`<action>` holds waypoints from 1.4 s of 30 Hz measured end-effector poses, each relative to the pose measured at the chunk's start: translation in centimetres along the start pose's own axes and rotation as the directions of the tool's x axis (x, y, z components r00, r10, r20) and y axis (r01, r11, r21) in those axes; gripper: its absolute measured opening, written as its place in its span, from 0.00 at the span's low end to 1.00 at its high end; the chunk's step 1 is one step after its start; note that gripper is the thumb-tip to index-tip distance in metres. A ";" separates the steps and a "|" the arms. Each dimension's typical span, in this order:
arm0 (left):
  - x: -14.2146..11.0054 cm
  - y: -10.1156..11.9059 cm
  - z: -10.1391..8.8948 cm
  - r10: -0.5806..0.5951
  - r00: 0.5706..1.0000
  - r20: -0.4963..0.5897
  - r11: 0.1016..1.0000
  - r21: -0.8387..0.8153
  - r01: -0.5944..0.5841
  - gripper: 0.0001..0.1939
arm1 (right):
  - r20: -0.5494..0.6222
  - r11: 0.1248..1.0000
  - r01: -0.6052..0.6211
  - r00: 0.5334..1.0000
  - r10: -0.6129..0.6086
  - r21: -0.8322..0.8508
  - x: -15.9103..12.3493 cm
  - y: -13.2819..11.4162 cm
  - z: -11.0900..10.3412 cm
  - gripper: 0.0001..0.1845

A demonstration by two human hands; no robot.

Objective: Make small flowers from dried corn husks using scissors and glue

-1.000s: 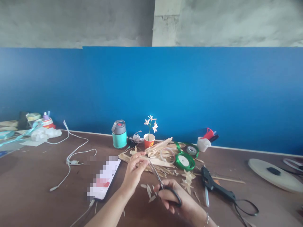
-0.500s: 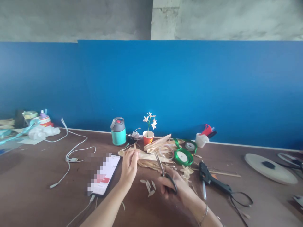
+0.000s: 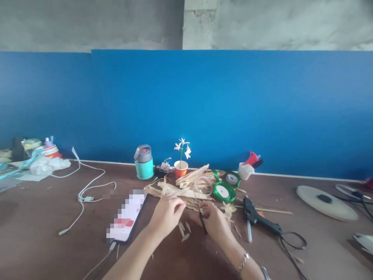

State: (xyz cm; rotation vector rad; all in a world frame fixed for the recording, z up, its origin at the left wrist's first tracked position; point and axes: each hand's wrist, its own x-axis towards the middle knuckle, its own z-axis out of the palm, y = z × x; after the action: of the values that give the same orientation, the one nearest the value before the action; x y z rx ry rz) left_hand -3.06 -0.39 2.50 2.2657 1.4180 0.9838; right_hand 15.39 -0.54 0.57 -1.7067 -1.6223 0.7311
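My left hand (image 3: 168, 214) is closed, with a narrow strip of dried corn husk (image 3: 164, 186) sticking up from behind its fingers. To its right, my right hand (image 3: 217, 221) grips a pair of scissors (image 3: 202, 221), the slim blades pointing up and away from me. Between and below the hands lie several small cut pale petals (image 3: 183, 232) on the brown table. Behind the hands spreads a pile of dried corn husks (image 3: 177, 189). A pale husk flower (image 3: 229, 210) rests just right of my right hand.
A phone (image 3: 129, 216) lies left of my left hand. Farther back stand a turquoise flask (image 3: 144, 169) and a paper cup (image 3: 181, 171) holding a flower stem. Green ribbon rolls (image 3: 224, 192), a glue gun (image 3: 259, 218) and its cord are at the right. White cables (image 3: 83, 194) trail at left.
My left hand has turned over and moved slightly right and nearer to me. The scissors have turned edge-on in my right hand, and the hands are closer together. The view has shifted slightly.
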 end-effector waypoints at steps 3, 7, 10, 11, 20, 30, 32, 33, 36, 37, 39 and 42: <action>-0.4 0.3 0.0 0.011 0.983 0.183 1.000 0.027 -0.016 0.12 | 0.011 0.995 -0.070 0.997 0.070 0.073 0.0 -0.1 0.2 0.16; -0.8 0.3 0.2 0.004 0.935 0.354 0.996 0.082 -0.036 0.14 | -0.008 0.997 -0.062 0.998 0.062 0.042 0.1 -0.3 -0.1 0.18; -1.0 0.1 0.3 -0.030 0.922 0.385 0.996 0.086 -0.004 0.11 | 0.011 0.997 -0.063 0.998 0.063 0.036 0.2 -0.5 0.1 0.18; -1.0 0.1 0.3 -0.040 0.919 0.392 0.997 0.083 0.009 0.10 | 0.046 0.994 -0.083 0.996 0.081 0.064 0.2 -0.4 0.3 0.17; -0.8 -0.3 0.4 -0.129 0.925 0.357 0.991 0.000 0.137 0.08 | 0.100 0.943 -0.073 0.994 0.043 0.325 0.8 1.3 1.6 0.10; 0.0 -0.4 1.8 -0.228 0.925 0.304 0.656 -0.654 0.377 0.09 | 0.045 0.890 0.419 0.900 -0.433 0.181 -1.5 -1.0 0.3 0.11; 0.0 -0.2 1.8 -0.254 0.923 0.288 0.655 -0.651 0.383 0.10 | 0.064 0.893 0.401 0.905 -0.421 0.205 -1.6 -1.0 0.3 0.11; 0.0 -0.1 1.7 -0.262 0.923 0.280 0.662 -0.644 0.383 0.10 | 0.069 0.896 0.389 0.909 -0.411 0.211 -1.5 -1.0 0.3 0.10; 0.0 0.4 1.6 -0.272 0.922 0.275 0.689 -0.613 0.386 0.09 | 0.067 0.911 0.345 0.927 -0.368 0.226 -1.3 -0.6 0.5 0.07; -0.1 0.5 1.5 -0.276 0.920 0.279 0.693 -0.605 0.392 0.08 | 0.063 0.915 0.330 0.934 -0.352 0.233 -1.3 -0.6 0.5 0.07; -0.1 0.5 1.6 -0.284 0.915 0.287 0.694 -0.597 0.402 0.08 | 0.049 0.920 0.306 0.944 -0.327 0.244 -1.2 -0.5 0.6 0.08; -0.1 0.4 1.7 -0.283 0.914 0.290 0.694 -0.596 0.404 0.10 | 0.012 0.918 0.295 0.951 -0.309 0.267 -1.1 -0.6 0.5 0.08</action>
State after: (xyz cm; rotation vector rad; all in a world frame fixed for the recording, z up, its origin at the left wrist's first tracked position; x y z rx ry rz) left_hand -1.66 -0.42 1.44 1.4648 1.1276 0.9276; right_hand 14.58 -1.64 0.65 -1.2238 -1.6921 0.8010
